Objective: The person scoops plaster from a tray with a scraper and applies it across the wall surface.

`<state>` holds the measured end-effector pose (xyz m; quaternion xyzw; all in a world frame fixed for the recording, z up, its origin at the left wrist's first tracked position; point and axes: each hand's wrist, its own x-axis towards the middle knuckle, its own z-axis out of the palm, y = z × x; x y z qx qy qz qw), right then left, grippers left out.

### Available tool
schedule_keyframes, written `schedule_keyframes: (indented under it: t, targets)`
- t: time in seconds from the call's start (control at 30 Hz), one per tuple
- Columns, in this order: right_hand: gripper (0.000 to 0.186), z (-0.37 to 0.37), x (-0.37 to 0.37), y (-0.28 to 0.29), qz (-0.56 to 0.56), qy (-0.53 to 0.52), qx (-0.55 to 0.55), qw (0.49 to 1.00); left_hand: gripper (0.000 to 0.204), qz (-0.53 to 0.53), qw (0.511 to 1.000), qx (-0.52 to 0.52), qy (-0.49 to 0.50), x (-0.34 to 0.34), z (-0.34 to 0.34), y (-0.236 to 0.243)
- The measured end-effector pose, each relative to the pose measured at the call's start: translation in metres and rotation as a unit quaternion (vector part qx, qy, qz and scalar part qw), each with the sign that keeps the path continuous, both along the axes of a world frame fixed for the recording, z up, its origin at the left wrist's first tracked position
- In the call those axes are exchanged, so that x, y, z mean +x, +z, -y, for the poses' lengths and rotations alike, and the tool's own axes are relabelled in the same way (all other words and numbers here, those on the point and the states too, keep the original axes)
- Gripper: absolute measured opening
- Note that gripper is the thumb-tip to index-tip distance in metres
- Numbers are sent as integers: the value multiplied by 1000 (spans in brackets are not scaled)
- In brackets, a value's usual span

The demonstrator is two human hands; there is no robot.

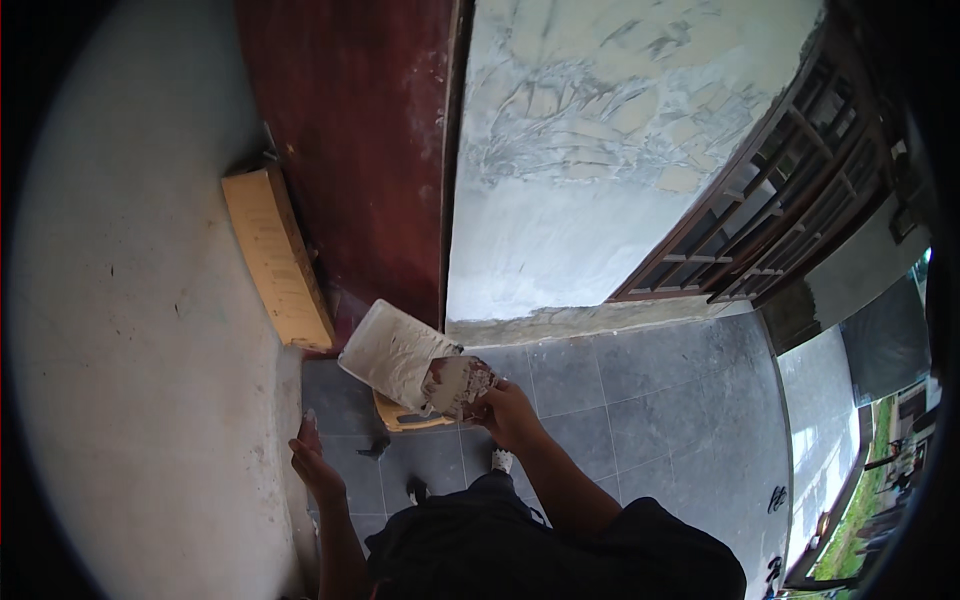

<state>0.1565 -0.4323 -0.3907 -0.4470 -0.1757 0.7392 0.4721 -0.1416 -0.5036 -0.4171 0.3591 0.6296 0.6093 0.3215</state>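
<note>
Above tiles (570, 385), a tray (350, 357) holds whitish putty (398, 340); right fingers (494, 398) clasp a smeared tool (452, 382); left fingers (308, 465) unclear.

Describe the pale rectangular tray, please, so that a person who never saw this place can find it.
Find the tall dark red panel, then follow it down to the grey tiled floor. The pale tray appears near that lower end, just left of the right hand. Rounded corners and a pale rim set it apart from the smaller reddish-brown piece in that hand.

Wall (560, 140) between door (350, 150) and window (738, 217)
</note>
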Motion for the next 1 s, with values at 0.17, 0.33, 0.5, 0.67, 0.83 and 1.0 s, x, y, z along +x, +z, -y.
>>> schedule_keyframes:
  t: [0.17,0.33,0.5,0.67,0.83,1.0]
  targets:
    - [29,2,-30,15,-1,-21,65,998,86,50,998,-35,4,-37,5,0]
    - [31,-10,-44,-15,59,-50,-16,997,83,97,993,-69,14,-54,13,-37]
    - [33,-37,-44,-74,124,-43,-20,991,82,147,980,-123,49,-35,1,-86]
    - [27,-75,-50,-175,245,23,-28,969,82,234,947,-206,74,-3,-27,-164]
    - [29,-119,-54,-284,362,156,-63,917,91,259,917,-304,21,18,-60,-274]
    - [26,-135,-87,-340,615,265,146,728,96,275,893,-356,18,32,-88,-366]
